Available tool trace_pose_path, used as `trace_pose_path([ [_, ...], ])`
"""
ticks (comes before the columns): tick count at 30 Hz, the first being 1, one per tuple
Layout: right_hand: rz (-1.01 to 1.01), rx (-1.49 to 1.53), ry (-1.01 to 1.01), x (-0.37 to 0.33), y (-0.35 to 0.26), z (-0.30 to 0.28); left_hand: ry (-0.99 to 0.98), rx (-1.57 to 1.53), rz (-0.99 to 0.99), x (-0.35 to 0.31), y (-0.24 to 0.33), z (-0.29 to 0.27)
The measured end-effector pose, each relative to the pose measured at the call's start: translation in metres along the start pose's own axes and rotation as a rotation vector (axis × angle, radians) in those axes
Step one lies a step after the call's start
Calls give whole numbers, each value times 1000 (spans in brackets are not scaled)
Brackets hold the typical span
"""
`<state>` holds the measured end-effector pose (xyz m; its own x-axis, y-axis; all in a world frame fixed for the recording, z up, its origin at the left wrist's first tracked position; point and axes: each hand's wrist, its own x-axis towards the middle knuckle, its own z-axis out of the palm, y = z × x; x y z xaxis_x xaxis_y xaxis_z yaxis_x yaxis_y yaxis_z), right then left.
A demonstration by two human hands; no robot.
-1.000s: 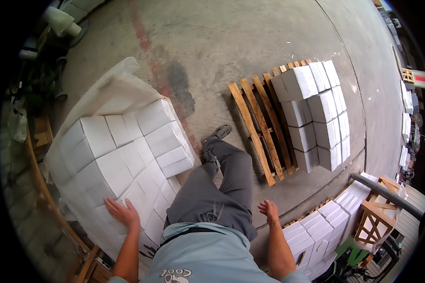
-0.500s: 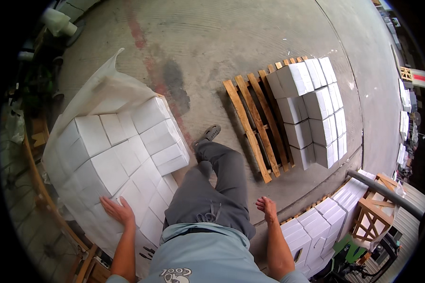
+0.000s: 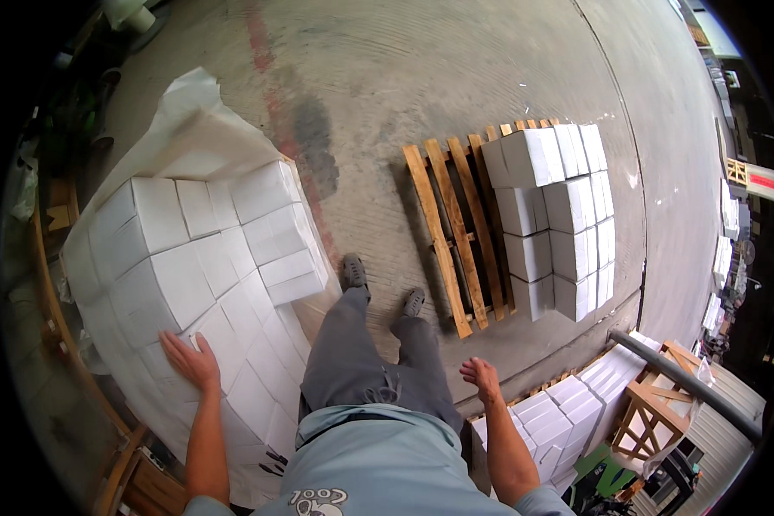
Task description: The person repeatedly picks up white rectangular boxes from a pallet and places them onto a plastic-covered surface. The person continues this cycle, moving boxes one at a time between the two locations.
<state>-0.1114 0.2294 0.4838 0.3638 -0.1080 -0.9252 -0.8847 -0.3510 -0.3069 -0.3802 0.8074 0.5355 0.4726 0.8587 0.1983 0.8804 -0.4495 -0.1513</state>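
My left hand (image 3: 191, 359) rests flat on a stack of white cartons (image 3: 183, 291) at my left, its fingers stretched out and thumb apart. The cartons stand close together, and a pale translucent sheet (image 3: 199, 116) spreads around their far side. To the right of my legs, my right hand (image 3: 480, 377) hangs in the air with loosely bent fingers and nothing in it. Its nearest things are the wooden pallet (image 3: 440, 241) ahead of it and a low row of white packages (image 3: 537, 417) at the lower right.
More white cartons (image 3: 568, 202) sit stacked on the right part of the pallet. A grey pipe (image 3: 688, 384) and a wooden crate (image 3: 654, 408) stand at the lower right. Concrete floor (image 3: 387, 95) stretches ahead. Wooden boards (image 3: 56, 314) run along the left side.
My feet have shifted and now stand side by side between the stack and the pallet. My left hand stays on the cartons; my right hand still hangs free. The view has turned slightly.
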Motion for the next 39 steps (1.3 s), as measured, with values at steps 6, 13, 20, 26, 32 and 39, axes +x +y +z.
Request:
trace_pose_path([
  [6, -38, -59, -36, 18, -16, -38, 14, 4, -17, -4, 1, 0],
  [13, -106, -141, -149, 55, -13, -110, 50, -2, -13, -50, 76, -51],
  [20, -142, -233, -217, 79, -17, -195, -922, -635, -306, -317, 156, -56],
  [26, -130, -301, -242, 91, -4, -238, -1231, -567, -342, -465, 162, -67],
  [32, -159, -254, -267, 90, 38, -253, -1103, -729, -468, -502, 145, -33],
  [39, -147, -204, -238, 53, 129, -267, -908, -937, -485, -516, 121, 17],
])
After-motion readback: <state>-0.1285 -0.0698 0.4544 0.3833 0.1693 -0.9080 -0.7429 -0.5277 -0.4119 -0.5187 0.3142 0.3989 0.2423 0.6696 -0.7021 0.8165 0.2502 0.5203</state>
